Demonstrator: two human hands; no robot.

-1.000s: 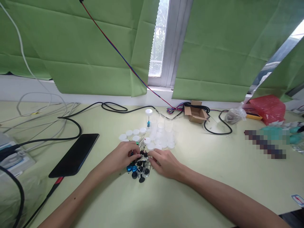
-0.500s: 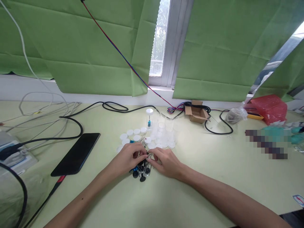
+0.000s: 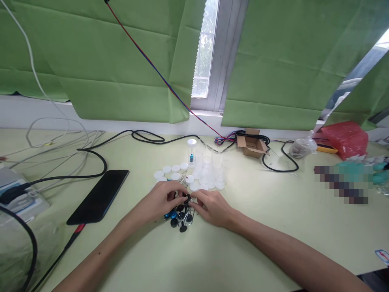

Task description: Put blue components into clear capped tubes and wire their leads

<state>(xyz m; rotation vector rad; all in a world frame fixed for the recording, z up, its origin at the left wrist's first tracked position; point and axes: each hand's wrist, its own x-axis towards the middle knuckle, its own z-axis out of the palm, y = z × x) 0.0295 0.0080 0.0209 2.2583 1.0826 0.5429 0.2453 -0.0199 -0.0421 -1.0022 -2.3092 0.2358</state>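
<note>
My left hand [image 3: 168, 198] is closed, its thumb and fingertips pinching a small black round-headed piece [image 3: 187, 198]. Against that same piece, or very close to it, are the bent fingers of my right hand [image 3: 212, 206]; what they grip is too small to make out. Below my fingertips lies a loose pile of thin metal pins with black disc heads [image 3: 182, 228], mixed with blue metallic pieces [image 3: 171, 215]. Behind the hands are several white round caps [image 3: 175, 176] and clear plastic tubes [image 3: 207, 164]. One capped tube [image 3: 191, 152] stands upright with a blue-tipped piece inside.
A black phone [image 3: 99, 196] with a cable plugged in lies to the left, near a white power strip [image 3: 18, 194]. Black cables [image 3: 148, 137] run along the back. An open cardboard box [image 3: 252, 146] and a red plastic bag [image 3: 346, 138] are at the back right.
My left hand has shifted slightly left, and its fingers now show a black round head between the two hands. My right hand has barely moved.
</note>
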